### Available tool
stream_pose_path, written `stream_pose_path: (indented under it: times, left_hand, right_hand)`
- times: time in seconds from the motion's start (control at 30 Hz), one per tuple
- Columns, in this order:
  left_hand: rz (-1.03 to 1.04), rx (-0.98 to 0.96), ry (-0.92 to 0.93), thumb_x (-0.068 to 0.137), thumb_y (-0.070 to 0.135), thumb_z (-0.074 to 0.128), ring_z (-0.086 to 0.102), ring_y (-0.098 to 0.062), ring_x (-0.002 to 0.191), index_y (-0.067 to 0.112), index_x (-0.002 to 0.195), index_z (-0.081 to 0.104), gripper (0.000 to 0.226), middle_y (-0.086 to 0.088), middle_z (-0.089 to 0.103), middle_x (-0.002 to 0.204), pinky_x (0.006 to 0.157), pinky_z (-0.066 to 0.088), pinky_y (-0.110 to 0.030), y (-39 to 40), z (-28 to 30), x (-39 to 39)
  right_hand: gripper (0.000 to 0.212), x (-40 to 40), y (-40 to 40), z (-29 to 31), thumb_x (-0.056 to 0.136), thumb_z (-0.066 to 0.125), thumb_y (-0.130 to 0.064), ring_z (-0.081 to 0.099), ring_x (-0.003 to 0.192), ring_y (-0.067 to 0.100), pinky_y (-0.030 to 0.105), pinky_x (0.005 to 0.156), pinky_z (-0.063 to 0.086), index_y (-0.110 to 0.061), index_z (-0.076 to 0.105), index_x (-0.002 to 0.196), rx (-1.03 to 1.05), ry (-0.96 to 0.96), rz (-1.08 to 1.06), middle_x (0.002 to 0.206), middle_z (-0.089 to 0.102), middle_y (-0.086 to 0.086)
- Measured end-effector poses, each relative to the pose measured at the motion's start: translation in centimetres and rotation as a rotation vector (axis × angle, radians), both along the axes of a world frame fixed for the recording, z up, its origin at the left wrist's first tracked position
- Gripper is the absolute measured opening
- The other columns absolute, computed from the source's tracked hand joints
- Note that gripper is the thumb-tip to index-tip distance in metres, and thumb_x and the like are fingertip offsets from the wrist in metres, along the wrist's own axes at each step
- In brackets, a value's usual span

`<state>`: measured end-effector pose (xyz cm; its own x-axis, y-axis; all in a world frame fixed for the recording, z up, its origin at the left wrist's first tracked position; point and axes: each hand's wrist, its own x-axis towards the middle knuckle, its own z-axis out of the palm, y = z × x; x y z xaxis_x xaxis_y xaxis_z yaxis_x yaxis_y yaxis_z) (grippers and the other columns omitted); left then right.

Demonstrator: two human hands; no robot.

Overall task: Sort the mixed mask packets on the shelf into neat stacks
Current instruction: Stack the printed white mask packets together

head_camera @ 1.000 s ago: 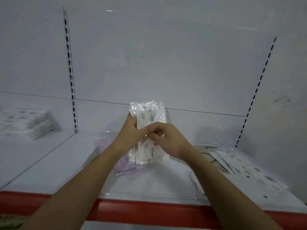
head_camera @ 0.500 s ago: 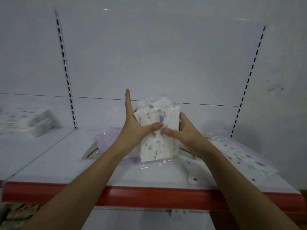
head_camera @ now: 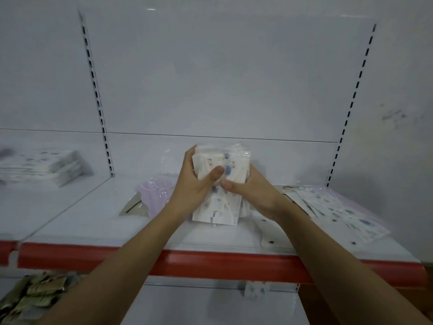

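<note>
Left hand [head_camera: 191, 184] fingers now curled; both hands grip the packet bundle [head_camera: 220, 184], right hand [head_camera: 251, 191] opposite, upright, mid-shelf [head_camera: 93, 221], long axis vertical.

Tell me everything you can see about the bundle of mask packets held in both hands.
The bundle of mask packets is a thick sheaf of white masks with small blue and purple prints, each in clear, glossy plastic wrap. It stands roughly upright, its lower edge at the white shelf, near the middle. The left hand grips its left side, thumb across the front; the right hand grips the right side, thumb on the front too. The edges look fairly even. Whether it rests on the shelf is unclear.
</note>
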<state>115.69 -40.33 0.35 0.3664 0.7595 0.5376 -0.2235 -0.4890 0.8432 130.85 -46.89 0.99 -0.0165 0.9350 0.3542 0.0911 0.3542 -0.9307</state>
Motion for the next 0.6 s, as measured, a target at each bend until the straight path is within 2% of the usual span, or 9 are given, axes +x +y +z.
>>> stream_pose_path:
  times: [0.1, 0.17, 0.27, 0.37, 0.47, 0.53, 0.6]
  left_hand:
    - [-0.003, -0.011, -0.017, 0.074, 0.042, 0.069, 0.069, -0.002, 0.079, 0.021, 0.129, 0.042, 0.065, 0.006, 0.066, 0.102, 0.061, 0.057, -0.025, -0.4, 0.9, 0.7]
    - [-0.018, -0.03, 0.023, 0.074, 0.044, 0.068, 0.069, 0.0, 0.084, 0.021, 0.128, 0.042, 0.065, 0.006, 0.065, 0.106, 0.062, 0.056, -0.021, -0.1, 0.6, 0.7]
    - [-0.075, -0.063, 0.196, 0.08, 0.04, 0.072, 0.068, -0.008, 0.104, 0.019, 0.131, 0.046, 0.061, 0.003, 0.065, 0.119, 0.075, 0.057, -0.021, 0.7, -1.1, 0.1]
    - [-0.088, -0.039, 0.235, 0.085, 0.026, 0.078, 0.069, -0.01, 0.105, 0.02, 0.13, 0.051, 0.053, 0.003, 0.068, 0.121, 0.084, 0.059, -0.031, 1.6, -1.7, -0.1]
    - [0.003, -0.126, 0.036, 0.084, 0.027, 0.079, 0.071, -0.017, 0.103, 0.018, 0.126, 0.056, 0.049, 0.001, 0.072, 0.115, 0.082, 0.061, -0.036, 1.6, -0.7, 0.4]
    - [0.029, -0.284, -0.23, 0.086, 0.026, 0.076, 0.071, -0.024, 0.104, 0.013, 0.126, 0.057, 0.046, -0.005, 0.073, 0.114, 0.083, 0.06, -0.041, 1.6, -0.1, 0.9]
    - [0.038, -0.404, -0.444, 0.09, 0.025, 0.073, 0.071, -0.027, 0.106, 0.01, 0.129, 0.055, 0.046, -0.01, 0.072, 0.117, 0.09, 0.058, -0.046, 1.6, 0.2, 1.3]
  right_hand:
    - [0.058, -0.1, 0.1, 0.9, 0.085, 0.076, -0.013, 0.065, 0.116, 0.032, 0.051, 0.099, 0.052, -0.007, 0.052, 0.137, 0.03, 0.037, -0.019, 0.127, 0.066, 0.015]
    - [0.056, 0.1, -0.1, 0.9, 0.085, 0.074, -0.003, 0.065, 0.116, 0.029, 0.044, 0.096, 0.054, -0.009, 0.053, 0.136, 0.012, -0.046, 0.015, 0.125, 0.067, 0.013]
    - [0.061, 0.8, -0.3, -0.8, 0.084, 0.074, 0.002, 0.066, 0.116, 0.022, 0.04, 0.097, 0.054, -0.017, 0.051, 0.138, -0.1, -0.202, 0.045, 0.125, 0.069, 0.005]
    - [0.054, 1.0, -0.4, -1.5, 0.083, 0.077, -0.004, 0.069, 0.11, 0.017, 0.035, 0.092, 0.057, -0.021, 0.058, 0.13, -0.146, -0.208, -0.051, 0.119, 0.072, -0.002]
    - [0.05, 0.6, -0.2, -0.2, 0.082, 0.08, -0.015, 0.072, 0.102, 0.017, 0.034, 0.084, 0.059, -0.02, 0.059, 0.126, -0.099, -0.153, -0.179, 0.117, 0.072, 0.001]
    - [0.047, 0.1, -0.1, 0.4, 0.082, 0.08, -0.017, 0.073, 0.092, 0.019, 0.036, 0.079, 0.061, -0.018, 0.057, 0.123, -0.087, 0.045, -0.27, 0.115, 0.071, 0.007]
    - [0.047, -0.7, -0.1, 0.4, 0.084, 0.077, -0.015, 0.073, 0.085, 0.024, 0.041, 0.078, 0.061, -0.013, 0.054, 0.125, -0.115, 0.267, -0.252, 0.111, 0.072, 0.012]
